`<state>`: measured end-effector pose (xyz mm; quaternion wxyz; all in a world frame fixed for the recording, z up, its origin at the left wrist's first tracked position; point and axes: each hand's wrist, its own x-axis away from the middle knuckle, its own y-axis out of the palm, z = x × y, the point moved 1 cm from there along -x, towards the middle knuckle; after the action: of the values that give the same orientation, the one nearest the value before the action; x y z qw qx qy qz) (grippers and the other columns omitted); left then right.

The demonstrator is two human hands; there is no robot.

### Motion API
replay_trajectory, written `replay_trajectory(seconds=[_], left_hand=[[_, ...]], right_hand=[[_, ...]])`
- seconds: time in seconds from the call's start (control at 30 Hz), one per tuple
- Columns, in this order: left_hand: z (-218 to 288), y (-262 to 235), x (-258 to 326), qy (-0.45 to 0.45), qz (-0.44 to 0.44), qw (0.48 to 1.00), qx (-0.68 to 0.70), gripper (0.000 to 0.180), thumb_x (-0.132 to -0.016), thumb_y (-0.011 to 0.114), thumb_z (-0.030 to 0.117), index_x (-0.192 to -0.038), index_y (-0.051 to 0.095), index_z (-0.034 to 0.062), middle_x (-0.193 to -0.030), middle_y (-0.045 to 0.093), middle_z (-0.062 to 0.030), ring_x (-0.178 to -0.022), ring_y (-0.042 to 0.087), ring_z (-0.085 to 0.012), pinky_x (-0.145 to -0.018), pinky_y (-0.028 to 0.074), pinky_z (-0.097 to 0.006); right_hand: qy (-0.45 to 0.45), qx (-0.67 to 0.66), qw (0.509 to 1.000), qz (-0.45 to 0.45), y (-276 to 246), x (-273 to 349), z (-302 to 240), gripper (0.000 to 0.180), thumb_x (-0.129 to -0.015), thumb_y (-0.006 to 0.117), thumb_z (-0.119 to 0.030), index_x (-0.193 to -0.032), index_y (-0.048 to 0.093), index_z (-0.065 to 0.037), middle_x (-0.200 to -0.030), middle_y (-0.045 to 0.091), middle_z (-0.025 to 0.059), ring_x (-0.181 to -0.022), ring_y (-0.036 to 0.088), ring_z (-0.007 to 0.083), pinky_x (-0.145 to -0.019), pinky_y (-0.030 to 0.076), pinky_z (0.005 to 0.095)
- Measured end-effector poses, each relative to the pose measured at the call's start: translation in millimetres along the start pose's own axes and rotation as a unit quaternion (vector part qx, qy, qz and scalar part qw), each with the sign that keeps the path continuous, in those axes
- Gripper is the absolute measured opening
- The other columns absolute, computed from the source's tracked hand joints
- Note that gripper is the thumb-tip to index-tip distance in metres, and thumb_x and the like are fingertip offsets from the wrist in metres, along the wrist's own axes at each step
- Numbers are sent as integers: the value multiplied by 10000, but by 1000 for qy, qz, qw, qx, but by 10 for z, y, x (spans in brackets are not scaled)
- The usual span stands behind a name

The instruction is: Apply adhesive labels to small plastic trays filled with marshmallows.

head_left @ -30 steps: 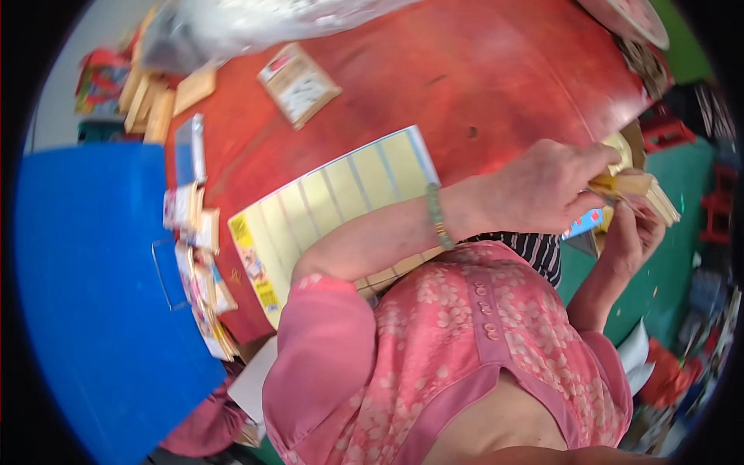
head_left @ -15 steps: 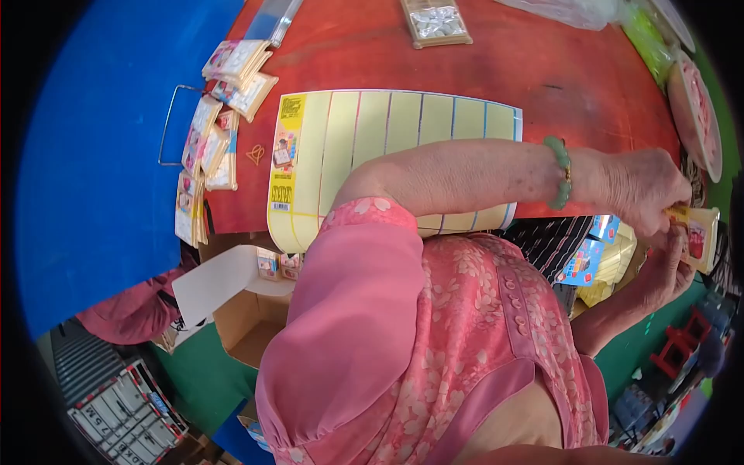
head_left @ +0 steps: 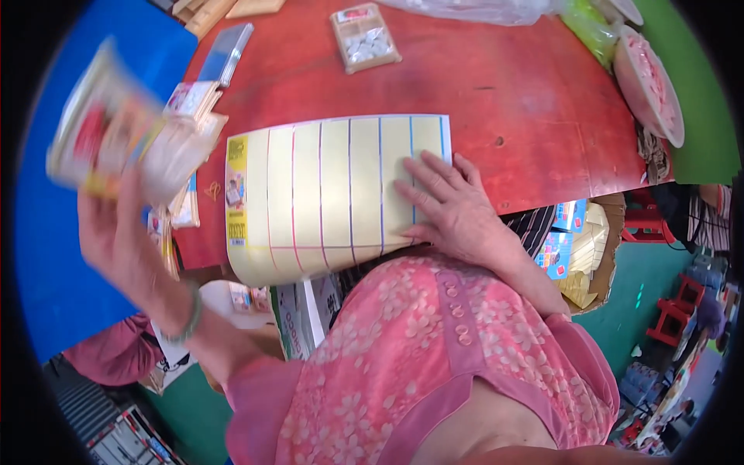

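My left hand (head_left: 128,240), a green bead bracelet at its wrist, is raised at the left and closed on a wrapped flat pack (head_left: 97,136). Motion blurs the pack, but red, yellow and white print shows on it. Behind and beside it lie several similar wrapped packs (head_left: 190,101), partly hidden by it. My right hand (head_left: 457,209) lies flat with spread fingers on the right part of a large pale yellow sheet (head_left: 310,186). Coloured lines divide the sheet, and a printed yellow strip runs down its left side. Its near edge curls down over the table edge.
A wrapped wooden tray of whitish pieces (head_left: 364,39) lies on the red table (head_left: 496,85). Rubber bands (head_left: 212,190) rest left of the sheet. At the right edge stands a bowl of pink strips (head_left: 651,85). Below the table is a carton (head_left: 608,240) with blue and yellow packs.
My left hand has swung from the far right to the left with the wrapped flat pack. My right hand has let go of it and come down onto the sheet.
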<state>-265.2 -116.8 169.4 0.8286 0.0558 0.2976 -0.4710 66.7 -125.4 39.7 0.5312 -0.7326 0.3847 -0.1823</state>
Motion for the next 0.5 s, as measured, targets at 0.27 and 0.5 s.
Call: replay_trajectory(seconds=[0.27, 0.5], left_hand=[[-291, -1421, 1319, -272, 65, 957, -74, 347, -861, 575, 21, -1185, 517, -91, -1159, 579, -156, -1045, 564, -212, -927, 433, -336], [-689, -1735, 1745, -380, 78, 903, -188, 249, -865, 606, 58, -1096, 599, -34, -964, 649, -51, -806, 575, -83, -732, 448, -232]], right_hand=[[11, 24, 999, -31, 23, 92, 359, 631, -722, 713, -220, -1282, 477, -48, -1382, 421, 128, -1300, 355, 314, -1065, 250, 490], [50, 123, 991, 14, -159, 64, 601, 460, -884, 561, -245, -1301, 485, -66, -1383, 442, 97, -1303, 370, 286, -1072, 246, 420]])
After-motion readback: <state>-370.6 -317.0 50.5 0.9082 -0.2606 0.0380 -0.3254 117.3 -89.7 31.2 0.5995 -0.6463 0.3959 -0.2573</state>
